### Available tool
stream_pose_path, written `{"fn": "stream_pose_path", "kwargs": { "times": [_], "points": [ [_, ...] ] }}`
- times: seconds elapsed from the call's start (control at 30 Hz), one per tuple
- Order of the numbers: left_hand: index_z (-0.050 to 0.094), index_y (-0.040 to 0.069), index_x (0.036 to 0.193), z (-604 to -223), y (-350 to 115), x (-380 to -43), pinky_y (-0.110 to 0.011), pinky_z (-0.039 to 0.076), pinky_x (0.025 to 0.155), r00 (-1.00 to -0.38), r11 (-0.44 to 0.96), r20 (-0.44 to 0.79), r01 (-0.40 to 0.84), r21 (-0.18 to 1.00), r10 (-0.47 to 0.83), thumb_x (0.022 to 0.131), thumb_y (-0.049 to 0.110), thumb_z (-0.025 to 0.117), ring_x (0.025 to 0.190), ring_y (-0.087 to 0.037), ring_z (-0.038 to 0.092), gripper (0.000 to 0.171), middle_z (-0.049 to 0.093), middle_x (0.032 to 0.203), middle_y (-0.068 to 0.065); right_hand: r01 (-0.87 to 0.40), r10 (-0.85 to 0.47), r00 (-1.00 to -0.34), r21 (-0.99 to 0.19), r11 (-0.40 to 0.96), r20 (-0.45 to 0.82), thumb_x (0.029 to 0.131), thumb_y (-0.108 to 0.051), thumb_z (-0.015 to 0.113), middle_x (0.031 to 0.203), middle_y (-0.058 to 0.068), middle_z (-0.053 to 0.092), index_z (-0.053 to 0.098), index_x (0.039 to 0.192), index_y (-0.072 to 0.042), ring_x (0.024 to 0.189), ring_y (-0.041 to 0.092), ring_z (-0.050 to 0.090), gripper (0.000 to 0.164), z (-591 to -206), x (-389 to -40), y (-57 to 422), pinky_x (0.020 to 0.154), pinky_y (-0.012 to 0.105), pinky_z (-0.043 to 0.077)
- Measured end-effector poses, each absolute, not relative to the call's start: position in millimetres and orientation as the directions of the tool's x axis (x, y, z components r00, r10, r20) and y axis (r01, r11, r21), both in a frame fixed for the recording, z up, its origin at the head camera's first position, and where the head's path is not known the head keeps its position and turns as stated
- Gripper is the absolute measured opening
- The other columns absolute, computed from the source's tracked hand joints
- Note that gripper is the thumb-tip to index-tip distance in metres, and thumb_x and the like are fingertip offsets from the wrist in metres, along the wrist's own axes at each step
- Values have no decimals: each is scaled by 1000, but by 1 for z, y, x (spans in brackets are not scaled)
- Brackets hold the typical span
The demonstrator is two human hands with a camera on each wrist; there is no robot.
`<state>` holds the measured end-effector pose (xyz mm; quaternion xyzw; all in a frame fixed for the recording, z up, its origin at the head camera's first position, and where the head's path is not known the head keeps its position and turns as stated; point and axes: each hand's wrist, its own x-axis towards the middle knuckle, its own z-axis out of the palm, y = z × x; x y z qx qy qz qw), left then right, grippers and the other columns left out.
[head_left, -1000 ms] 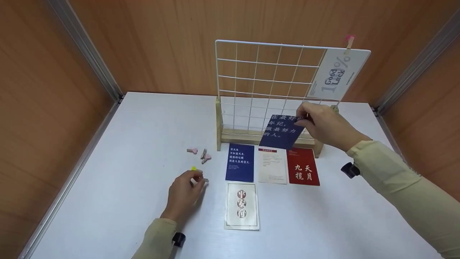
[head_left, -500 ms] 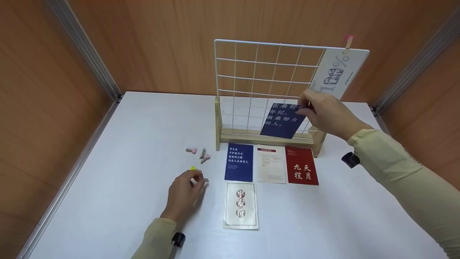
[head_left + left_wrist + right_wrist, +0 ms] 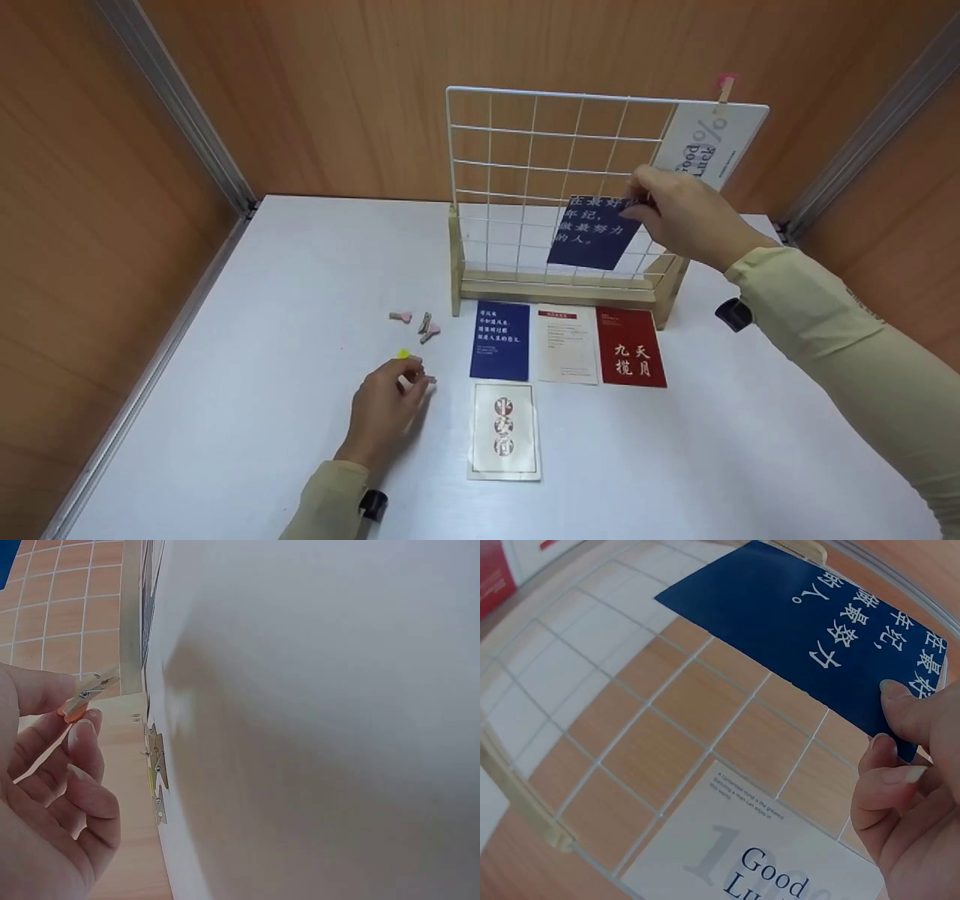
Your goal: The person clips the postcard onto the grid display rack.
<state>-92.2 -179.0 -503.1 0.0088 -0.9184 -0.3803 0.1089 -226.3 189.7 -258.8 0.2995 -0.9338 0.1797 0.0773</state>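
Observation:
My right hand pinches a dark blue card with white lettering by its upper right corner. The card hangs in front of a white wire grid on a wooden stand; whether they touch I cannot tell. Low over the table on the left, my left hand pinches a small wooden clothespin with an orange piece on it between thumb and fingertips. A white "Good Luck" card is clipped at the grid's top right by a clothespin, partly hidden by my right hand in the head view.
Several clothespins with pink hearts lie left of the stand, and a yellow piece shows behind my left fingers. Before the stand lie another blue card, a cream card, a red card and a white bordered card.
My right hand has raised the blue card from just above the flat cards to the middle of the grid, now overlapping the Good Luck card. My left hand has stayed in place.

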Motion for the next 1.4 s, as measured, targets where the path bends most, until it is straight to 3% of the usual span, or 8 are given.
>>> {"fn": "stream_pose_path", "kwargs": {
  "times": [1.4],
  "points": [
    [71,13,102,-506,-175,-84,-26,49,58,-984,703,134,11,711,-120,90,18,74,68,-9,56,13,64,89,7,-546,-465,-826,-243,802,320,98,-3,59,105,20,61,57,113,3,96,35,61,16,-232,-245,191,86,50,52]
  ]
}}
